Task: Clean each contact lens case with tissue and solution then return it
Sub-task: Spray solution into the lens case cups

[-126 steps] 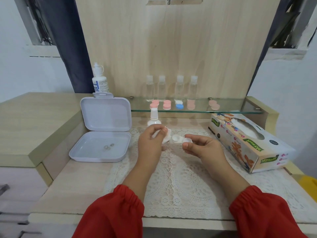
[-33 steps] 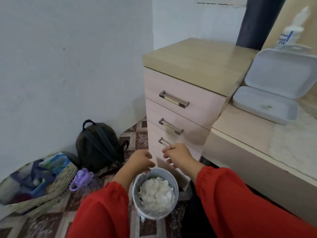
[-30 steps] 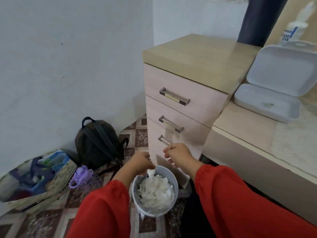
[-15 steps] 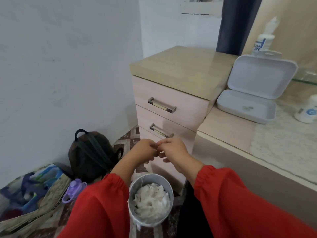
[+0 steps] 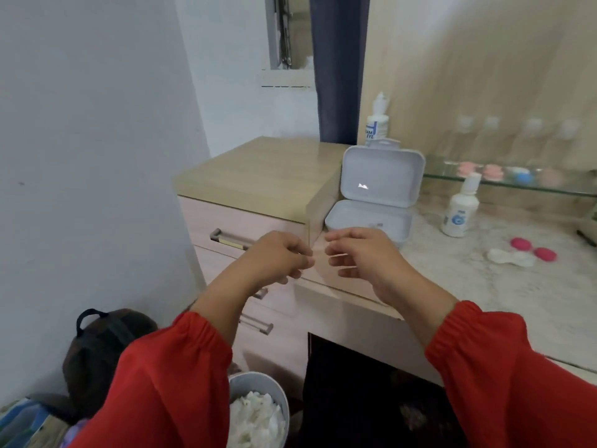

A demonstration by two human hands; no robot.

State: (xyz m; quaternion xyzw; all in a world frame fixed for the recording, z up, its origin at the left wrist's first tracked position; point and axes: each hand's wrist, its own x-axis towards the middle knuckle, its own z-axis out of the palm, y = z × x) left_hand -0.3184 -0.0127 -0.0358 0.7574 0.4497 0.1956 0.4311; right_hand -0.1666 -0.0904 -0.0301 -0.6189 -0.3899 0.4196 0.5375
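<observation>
My left hand [image 5: 281, 257] and my right hand [image 5: 358, 253] hover side by side in front of the desk's left end, fingers loosely curled, with nothing visible in either. A white open lens case [image 5: 510, 257] lies on the lace mat with two pink caps [image 5: 520, 244] beside it. The small solution bottle [image 5: 460, 210] stands behind it. Several more lens cases [image 5: 492, 171] sit on the glass shelf [image 5: 504, 185]. On the floor, the grey bin [image 5: 258, 412] holds used tissues.
An open pale storage box [image 5: 376, 202] sits at the desk's left, a taller bottle [image 5: 376, 122] behind it. The drawer unit [image 5: 248, 221] stands to the left. A dark backpack [image 5: 100, 347] and bags lie on the floor by the wall.
The tissue dropped into the bin about a second ago. Both hands have risen from the bin to desk height, and my view has swung up and right toward the desk.
</observation>
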